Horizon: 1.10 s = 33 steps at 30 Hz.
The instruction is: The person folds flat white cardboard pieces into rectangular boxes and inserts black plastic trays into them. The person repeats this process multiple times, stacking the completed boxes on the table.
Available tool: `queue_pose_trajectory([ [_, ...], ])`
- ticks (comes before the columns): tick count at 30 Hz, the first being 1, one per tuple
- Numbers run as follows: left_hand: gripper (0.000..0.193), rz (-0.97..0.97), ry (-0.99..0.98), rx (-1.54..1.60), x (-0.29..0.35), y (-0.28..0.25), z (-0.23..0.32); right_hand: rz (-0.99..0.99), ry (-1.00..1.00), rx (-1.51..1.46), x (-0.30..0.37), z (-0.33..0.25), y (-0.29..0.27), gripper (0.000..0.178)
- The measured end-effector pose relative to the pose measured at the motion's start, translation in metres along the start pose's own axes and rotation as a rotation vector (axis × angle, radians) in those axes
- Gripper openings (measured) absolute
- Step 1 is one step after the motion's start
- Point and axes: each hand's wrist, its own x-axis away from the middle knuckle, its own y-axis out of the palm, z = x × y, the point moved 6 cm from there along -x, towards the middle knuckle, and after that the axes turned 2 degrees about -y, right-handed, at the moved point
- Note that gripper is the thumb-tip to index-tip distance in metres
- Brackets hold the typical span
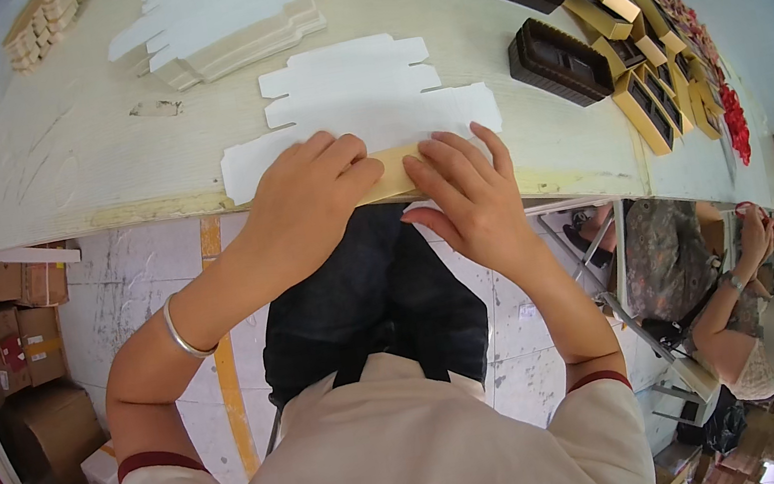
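Observation:
A flat die-cut cardboard box blank [346, 81] lies white side up at the table's front edge, in front of me. Its near strip is folded over and shows a gold-tan face [393, 172]. My left hand [316, 177] has its fingers curled and pressed on the blank beside that strip. On the strip's right end, my right hand [475, 192] rests with its fingers spread and its thumb down by the table edge. The parts of the blank beneath both hands are hidden.
A stack of white box blanks [237, 28] lies behind, at the left. Dark brown plastic trays [558, 63] and several gold boxes [649, 104] stand at the right, near red ribbons [734, 121]. Another person [735, 329] sits farther right. Brown cartons [51, 422] are below left.

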Motion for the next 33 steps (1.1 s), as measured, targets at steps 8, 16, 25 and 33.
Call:
queue_pose_trajectory([
  [8,0.013,-0.097,-0.063,0.101,0.005,0.001,-0.001,-0.026,0.031,-0.064,-0.011,-0.002,0.002,0.021],
  [16,0.012,-0.062,-0.097,-0.168,-0.024,-0.007,-0.008,-0.341,0.324,-0.288,-0.044,0.026,0.015,0.018],
  [25,0.023,-0.05,-0.314,0.167,0.001,-0.012,-0.031,-0.103,0.383,-1.198,-0.015,-0.013,-0.005,0.057],
  [33,0.035,-0.418,-0.286,0.411,-0.034,0.01,-0.043,-0.193,-0.079,-0.252,0.019,0.003,-0.024,0.044],
])
